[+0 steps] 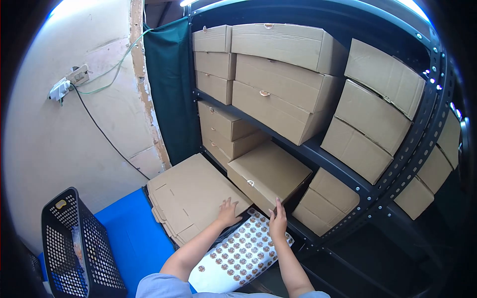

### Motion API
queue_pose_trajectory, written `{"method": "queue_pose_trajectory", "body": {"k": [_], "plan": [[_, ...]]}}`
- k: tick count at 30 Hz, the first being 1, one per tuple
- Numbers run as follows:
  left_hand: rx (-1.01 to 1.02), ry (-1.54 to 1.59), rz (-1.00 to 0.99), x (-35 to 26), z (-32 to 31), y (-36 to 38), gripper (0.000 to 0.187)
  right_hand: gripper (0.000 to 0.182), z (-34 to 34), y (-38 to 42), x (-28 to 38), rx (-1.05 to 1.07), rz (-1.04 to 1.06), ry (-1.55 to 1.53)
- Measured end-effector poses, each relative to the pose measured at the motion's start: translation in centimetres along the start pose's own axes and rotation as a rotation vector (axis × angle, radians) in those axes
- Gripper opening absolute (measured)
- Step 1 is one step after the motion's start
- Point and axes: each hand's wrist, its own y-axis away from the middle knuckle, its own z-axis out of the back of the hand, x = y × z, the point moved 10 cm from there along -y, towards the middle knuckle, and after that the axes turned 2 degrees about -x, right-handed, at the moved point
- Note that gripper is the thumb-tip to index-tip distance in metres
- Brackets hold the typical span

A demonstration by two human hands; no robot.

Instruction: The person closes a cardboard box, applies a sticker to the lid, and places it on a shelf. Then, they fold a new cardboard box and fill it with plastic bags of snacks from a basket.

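**Hands at the flat cardboard stack and lower shelf box**

The left hand point(228, 212) rests palm-down on the near right corner of the stack of flat cardboard blanks point(191, 196). The right hand point(278, 220) touches the near corner of the closed box point(268, 174) on the shelf rack point(397, 169). A white sticker sheet point(233, 258) lies beneath both forearms. A black mesh basket point(79, 248) stands at the left.

Two bare forearms enter from the bottom centre of the frame. Left hand point(228, 212) and right hand point(278, 222) carry no gloves, rings or watch. Short light grey-blue sleeves show at the bottom edge.
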Motion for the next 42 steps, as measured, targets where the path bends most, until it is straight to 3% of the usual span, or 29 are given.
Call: {"method": "queue_pose_trajectory", "body": {"k": [2, 5, 8, 12, 14, 20, 23, 25, 26, 28, 29, 30, 32, 33, 34, 36, 39, 42], "plan": [[0.162, -0.487, 0.075, 3.3, -1.1, 2.5, 0.082, 0.057, -0.4, -0.3, -0.3, 0.022, -0.013, 0.033], [0.215, -0.382, 0.2, 6.3, -0.4, 5.9, 0.077, 0.057, -0.3, -0.5, -0.1, -0.01, 0.025, 0.051], [0.163, -0.389, 0.195, 6.7, -0.1, 7.1, 0.066, 0.058, 0.3, -0.6, 0.6, -0.028, 0.05, 0.059], [0.058, -0.364, 0.144, 5.1, 3.1, 7.4, 0.053, 0.065, -0.5, 0.0, -0.2, 0.15, -0.069, 0.112], [0.007, -0.118, 0.071, 4.3, 5.3, 7.4, 0.043, 0.071, 0.8, 0.7, 0.6, -0.021, -0.002, 0.102], [-0.106, -0.157, 0.017, 1.5, 12.0, 13.6, 0.034, 0.067, 0.5, 7.8, -0.5, -0.033, -0.076, -0.103], [-0.131, -0.093, 0.026, 0.4, 13.9, 18.3, 0.033, 0.063, -3.6, 12.3, -3.0, 0.164, -0.193, -0.258], [-0.151, -0.037, 0.013, -0.5, 14.9, 21.4, 0.033, 0.058, -8.2, 15.9, -4.9, 0.473, -0.466, -0.472], [-0.154, -0.04, 0.023, -0.5, 15.0, 22.9, 0.033, 0.058, -8.7, 16.4, -4.9, 0.483, -0.463, -0.476], [-0.176, -0.01, -0.103, -1.8, 15.3, 26.0, 0.034, 0.069, -11.1, 18.5, -3.7, 0.619, -0.783, -0.906], [-0.182, -0.012, -0.088, -1.9, 15.5, 27.6, 0.034, 0.083, -11.5, 19.2, -3.0, 0.674, -0.893, -0.931], [-0.134, -0.065, -0.105, -2.6, 15.2, 29.1, 0.035, 0.093, -12.4, 19.8, -2.6, 0.767, -0.928, -1.079], [-0.088, -0.116, -0.105, -2.5, 14.2, 31.9, 0.037, 0.097, -11.7, 20.2, 2.3, 0.978, -1.059, -1.324], [-0.05, -0.171, -0.135, -2.5, 13.2, 33.3, 0.037, 0.097, -11.0, 20.1, 4.4, 1.009, -1.046, -1.261], [-0.013, -0.226, -0.165, -2.5, 12.3, 34.7, 0.038, 0.083, -11.7, 20.9, 4.9, 1.063, -1.081, -1.295], [0.029, -0.213, -0.142, -1.6, 11.2, 36.8, 0.039, 0.055, -13.3, 21.9, 4.3, 1.009, -0.949, -1.036], [0.06, -0.133, -0.101, 0.1, 10.4, 39.4, 0.039, 0.041, -15.5, 24.3, 5.2, 1.106, -0.868, -0.836], [0.024, -0.03, -0.017, 2.7, 11.8, 41.5, 0.051, 0.038, -16.0, 25.0, 8.2, 1.021, -0.851, -0.998]]}}
